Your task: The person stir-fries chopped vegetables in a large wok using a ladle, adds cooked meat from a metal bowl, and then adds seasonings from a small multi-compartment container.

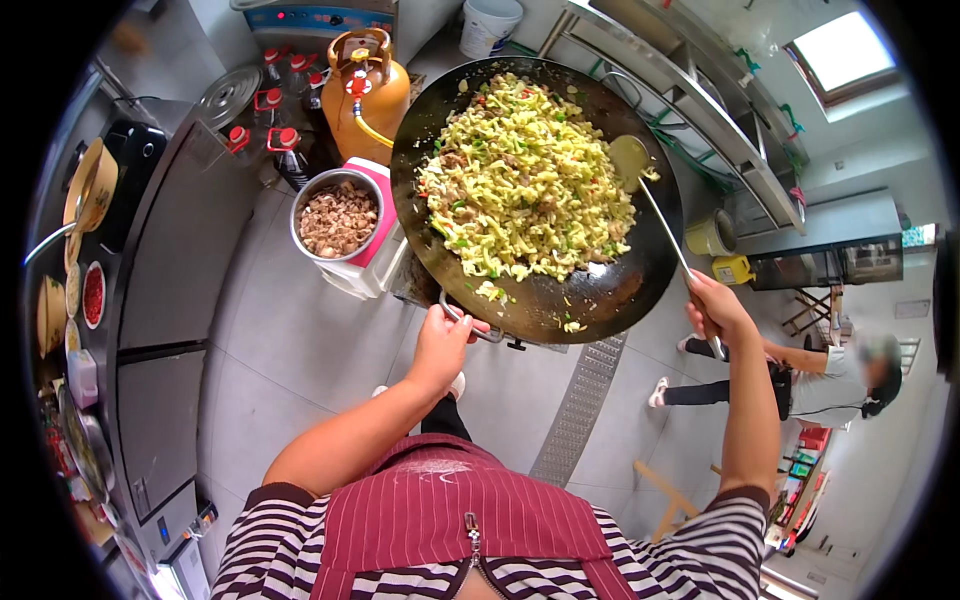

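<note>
A large dark wok [645,255] stands before me, filled with a heap of chopped yellow-green vegetables [540,180] mixed with bits of meat and red and green pepper. My left hand [442,341] grips the metal loop handle [491,334] on the wok's near rim. In my right hand [720,307] is the wooden grip of a long-handled wok spatula [666,221]. Its broad blade [628,159] rests against the right side of the heap, its underside hidden. Left of the wok, a metal pot [294,225] of chopped brown meat [339,219] sits on a pink-and-white stool [371,262].
An orange gas cylinder [375,94] with a yellow hose stands behind the pot, beside several red-capped bottles [285,139]. Steel cabinets [169,247] line the left, with bowls on top. A steel sink unit [697,97] runs at back right. Another person [832,386] is at right.
</note>
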